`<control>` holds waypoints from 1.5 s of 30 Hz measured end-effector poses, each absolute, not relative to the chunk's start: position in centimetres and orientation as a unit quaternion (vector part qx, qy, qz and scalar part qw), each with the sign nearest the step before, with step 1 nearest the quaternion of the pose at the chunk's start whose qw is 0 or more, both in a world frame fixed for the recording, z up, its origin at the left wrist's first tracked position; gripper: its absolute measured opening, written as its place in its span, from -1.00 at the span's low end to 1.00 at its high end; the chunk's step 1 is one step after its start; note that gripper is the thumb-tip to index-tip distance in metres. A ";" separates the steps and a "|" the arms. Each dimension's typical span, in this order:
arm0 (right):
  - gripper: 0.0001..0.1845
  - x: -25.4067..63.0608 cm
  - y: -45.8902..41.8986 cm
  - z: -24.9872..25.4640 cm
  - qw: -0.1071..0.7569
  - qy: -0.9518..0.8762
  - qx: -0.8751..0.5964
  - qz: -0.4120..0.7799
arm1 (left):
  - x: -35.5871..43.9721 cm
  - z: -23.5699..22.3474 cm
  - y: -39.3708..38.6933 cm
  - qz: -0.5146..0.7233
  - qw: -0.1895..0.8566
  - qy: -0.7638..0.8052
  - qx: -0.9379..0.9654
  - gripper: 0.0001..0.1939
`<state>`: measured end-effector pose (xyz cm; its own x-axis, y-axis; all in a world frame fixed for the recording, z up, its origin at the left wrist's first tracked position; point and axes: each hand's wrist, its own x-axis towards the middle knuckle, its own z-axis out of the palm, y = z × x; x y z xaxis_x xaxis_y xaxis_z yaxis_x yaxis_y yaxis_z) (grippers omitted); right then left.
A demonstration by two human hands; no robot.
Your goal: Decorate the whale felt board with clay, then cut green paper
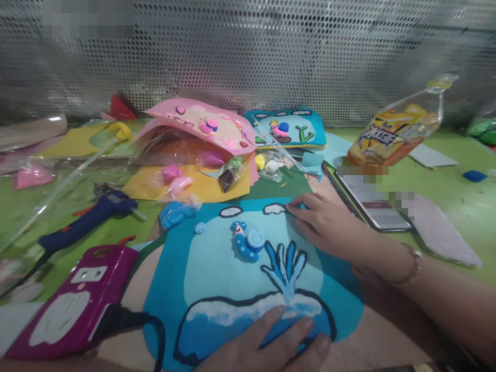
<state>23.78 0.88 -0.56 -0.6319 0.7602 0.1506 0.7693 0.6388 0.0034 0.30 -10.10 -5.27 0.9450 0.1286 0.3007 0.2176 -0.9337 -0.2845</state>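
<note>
A blue craft picture (220, 279) lies in front of me, with a polka-dotted clay snail (245, 248), a plant with black outlines (287, 266) and a blue-and-white mound along its lower edge. Two white clouds run along its top, each edged in black. My right hand (325, 222) has its thumb and forefinger together at the right end of the right-hand cloud (275, 208); whatever is between the fingertips is too small to make out. Across the mound rests my left hand (271, 343), fingers spread flat, holding the sheet down.
To the left are a blue glue gun (89, 217) and a purple power strip (77, 305) with a black plug and cord. Bagged clay (176, 175) and finished pictures (287, 126) sit behind. A phone (372, 199) and a tilted bottle (399, 129) are on the right.
</note>
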 end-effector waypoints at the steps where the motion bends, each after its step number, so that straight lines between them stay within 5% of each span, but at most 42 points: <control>1: -0.62 23.7 0.8 -0.5 0.067 -0.903 -0.422 -0.036 | 0.3 -5.2 -10.1 -0.143 0.161 -0.089 -0.972 -0.57; 45: -0.63 23.8 0.5 0.3 0.061 -0.900 -0.426 -0.071 | 0.3 -5.4 -10.3 -0.151 0.155 -0.096 -0.972 -0.57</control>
